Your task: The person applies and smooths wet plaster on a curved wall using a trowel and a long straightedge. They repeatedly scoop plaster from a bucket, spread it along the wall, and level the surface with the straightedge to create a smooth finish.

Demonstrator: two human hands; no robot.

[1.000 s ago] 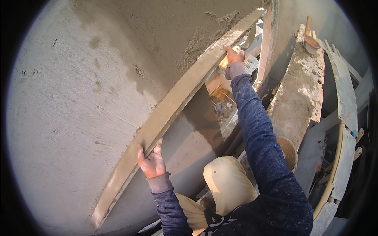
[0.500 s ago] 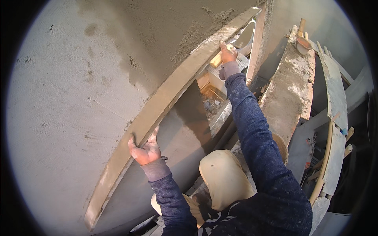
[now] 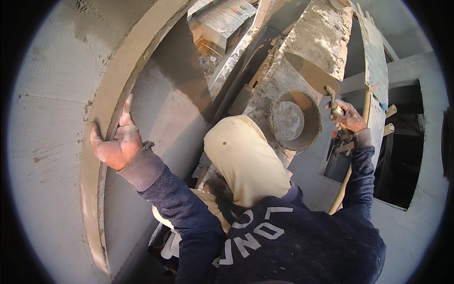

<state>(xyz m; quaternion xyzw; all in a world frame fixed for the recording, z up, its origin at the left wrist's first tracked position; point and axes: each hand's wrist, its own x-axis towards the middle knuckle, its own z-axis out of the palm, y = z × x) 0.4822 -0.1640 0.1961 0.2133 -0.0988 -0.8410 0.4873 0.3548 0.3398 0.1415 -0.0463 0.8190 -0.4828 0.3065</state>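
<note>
My left hand [image 3: 120, 147] is closed on the edge of a long, flat, mortar-smeared board [image 3: 97, 113]. Its thumb lies over the front face and the fingers are behind the edge. The board runs along the plastered wall [image 3: 52, 137] at the left and appears bent by the lens. At the right, my right hand [image 3: 349, 116] grips the dirty handle of a trowel. The trowel's broad, mortar-brown blade [image 3: 309, 73] points up and left, over the plank. Just left of that hand stands a round bucket [image 3: 312, 135] with grey residue inside.
A mortar-covered plank [image 3: 319, 33] stretches away at the upper right, with part of a bowl [image 3: 339, 4] at its far end. Bamboo poles [image 3: 391, 111] stick out at the right, near a dark wall opening [image 3: 399, 156]. My bent knee [image 3: 241, 151] is between my arms.
My right hand has swung away from the board, right and back toward the bucket, carrying the trowel. The view has turned rightward. My left hand still holds the board.
</note>
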